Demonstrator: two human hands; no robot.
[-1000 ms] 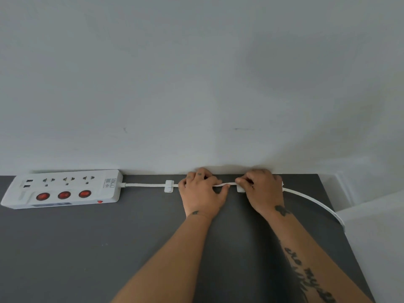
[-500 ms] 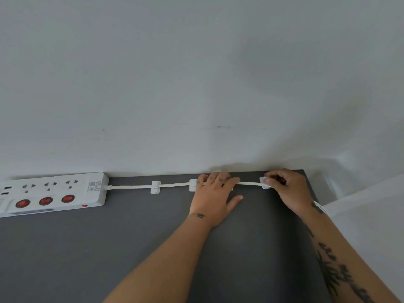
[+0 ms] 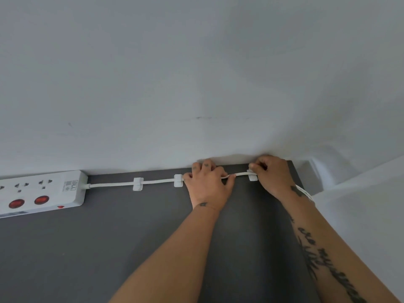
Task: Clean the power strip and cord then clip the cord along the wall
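- Both hands shifted a bit since before; left hand (image 3: 208, 185) pinches the cord (image 3: 157, 182) mid-frame.
- Right hand (image 3: 273, 176) fingers closed on third clip (image 3: 253, 177); next, probably press cord in.

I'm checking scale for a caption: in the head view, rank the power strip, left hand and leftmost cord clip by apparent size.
1. Power strip, though partly cut off at the frame edge.
2. Left hand.
3. Leftmost cord clip, clearly smallest.

The white plastic power strip (image 3: 41, 192) carries a small label reading "BULL", seen turned sideways; smaller print is unreadable.
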